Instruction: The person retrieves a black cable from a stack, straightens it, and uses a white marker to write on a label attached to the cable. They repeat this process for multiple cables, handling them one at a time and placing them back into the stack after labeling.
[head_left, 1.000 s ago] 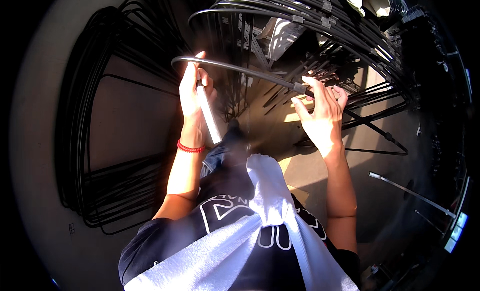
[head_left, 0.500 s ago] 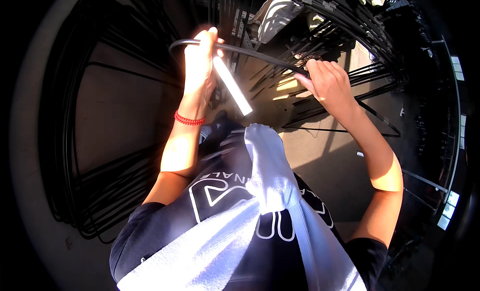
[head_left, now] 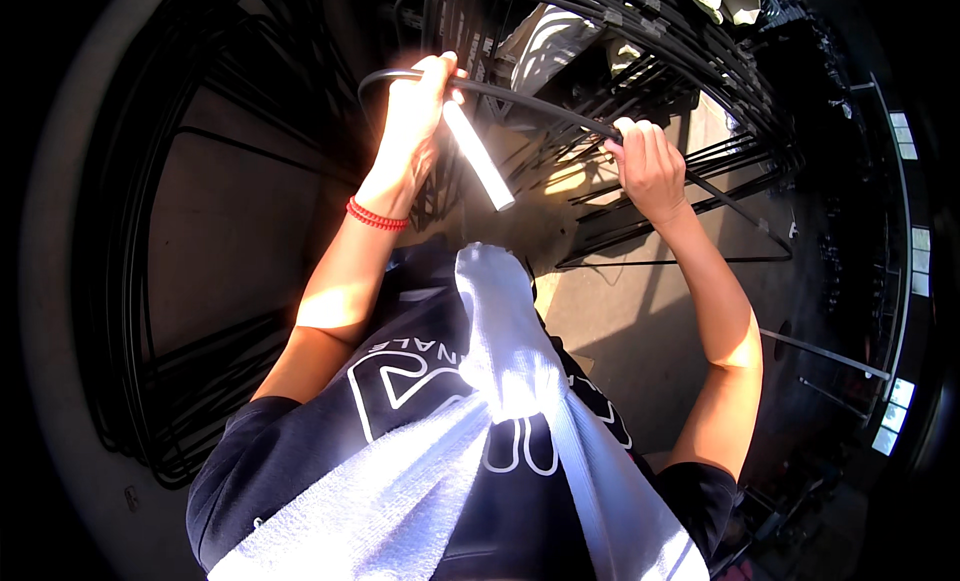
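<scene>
Two arms raised — each hand (head_left: 415,106) (head_left: 648,161) around bent rod (head_left: 540,106)

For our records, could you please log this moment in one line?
left hand: grips black rod, white tube | right hand: grips rod

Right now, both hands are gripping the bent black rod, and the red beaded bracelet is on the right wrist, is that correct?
Not quite: the red beaded bracelet is on the left wrist, as the head view shows. Both the left hand and right hand do grip the bent black rod.
</scene>
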Motion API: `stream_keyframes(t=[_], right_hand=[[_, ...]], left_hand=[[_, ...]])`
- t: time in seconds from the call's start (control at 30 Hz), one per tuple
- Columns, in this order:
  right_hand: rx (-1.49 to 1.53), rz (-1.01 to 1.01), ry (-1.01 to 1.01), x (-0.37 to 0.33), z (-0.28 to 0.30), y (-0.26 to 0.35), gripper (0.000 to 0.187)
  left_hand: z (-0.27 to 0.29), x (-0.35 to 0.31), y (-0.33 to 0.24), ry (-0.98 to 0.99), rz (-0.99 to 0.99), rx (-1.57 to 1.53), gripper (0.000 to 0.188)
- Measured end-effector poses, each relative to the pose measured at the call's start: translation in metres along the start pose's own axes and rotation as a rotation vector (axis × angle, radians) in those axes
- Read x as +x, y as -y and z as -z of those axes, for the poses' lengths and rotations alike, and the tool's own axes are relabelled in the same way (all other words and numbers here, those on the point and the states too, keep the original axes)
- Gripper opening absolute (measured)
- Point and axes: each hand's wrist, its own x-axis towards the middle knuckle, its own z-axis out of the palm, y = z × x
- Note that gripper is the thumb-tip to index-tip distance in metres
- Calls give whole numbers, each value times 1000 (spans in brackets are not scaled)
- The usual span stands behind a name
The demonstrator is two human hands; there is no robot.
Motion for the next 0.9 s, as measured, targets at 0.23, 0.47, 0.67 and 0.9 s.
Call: stream_keyframes(t=[0.23,0.47,0.67,0.9], right_hand=[[157,-19,47,-1,-10,-14,23],[579,-659,227,7,8,-8,14],[1413,-712,670,26,25,-28,38],[1726,-655,1285,39,27,-41,45]], left_hand=[[-2,4,1,-5,17,0,23],[-1,-1,3,11,-8,4,22],[7,0,6,10,-31,-37,21],[2,-16,3,44,39,-34,19]])
